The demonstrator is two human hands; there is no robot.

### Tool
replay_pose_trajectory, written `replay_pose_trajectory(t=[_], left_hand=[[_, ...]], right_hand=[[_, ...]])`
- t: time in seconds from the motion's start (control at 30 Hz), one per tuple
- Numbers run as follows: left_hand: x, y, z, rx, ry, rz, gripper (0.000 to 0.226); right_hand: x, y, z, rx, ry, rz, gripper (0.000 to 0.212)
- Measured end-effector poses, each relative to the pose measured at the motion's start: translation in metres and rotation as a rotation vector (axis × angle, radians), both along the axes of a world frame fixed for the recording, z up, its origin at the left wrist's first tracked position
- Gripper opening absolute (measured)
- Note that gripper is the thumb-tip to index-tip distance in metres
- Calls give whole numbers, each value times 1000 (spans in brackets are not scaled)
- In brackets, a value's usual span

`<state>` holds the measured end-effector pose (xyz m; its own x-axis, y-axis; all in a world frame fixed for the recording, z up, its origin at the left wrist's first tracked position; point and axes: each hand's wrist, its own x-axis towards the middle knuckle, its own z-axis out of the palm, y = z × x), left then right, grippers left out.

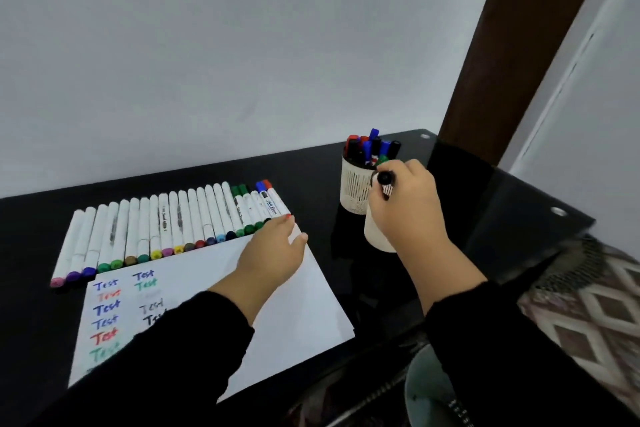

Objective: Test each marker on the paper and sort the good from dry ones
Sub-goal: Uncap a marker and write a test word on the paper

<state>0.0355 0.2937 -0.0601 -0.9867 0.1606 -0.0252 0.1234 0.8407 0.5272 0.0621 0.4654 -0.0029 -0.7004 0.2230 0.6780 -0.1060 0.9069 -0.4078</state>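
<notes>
A white sheet of paper (277, 305) lies on the black table, with "Test" written down its left part in several colours. Beyond it, a row of white markers (166, 229) with coloured caps lies side by side. My left hand (273, 253) rests flat on the paper's far right corner, fingers straight. My right hand (405, 208) grips a black-capped marker (385, 181) just in front of a white perforated cup (353, 191) that holds several black, red, blue and green markers. A second white cup (375, 236) stands nearer, mostly hidden behind my right hand.
The black glass table (485, 218) ends at its right edge near a brown wooden post (519, 45). A patterned fabric (588, 305) lies lower right. A white wall stands right behind the table.
</notes>
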Motion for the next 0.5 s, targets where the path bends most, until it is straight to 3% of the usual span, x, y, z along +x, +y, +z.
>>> replay_pose_trajectory(t=[0.17,0.3,0.5], left_hand=[[-3,7,-28,-248,20,-27,61],[-3,9,-36,-257,22,-9,62],[-3,8,-36,-253,21,-6,62]], right_hand=[[-12,31,-4,68,-173,-4,8],[-23,38,-1,92,-358,-8,36],[-35,39,4,-11,-501,55,26]])
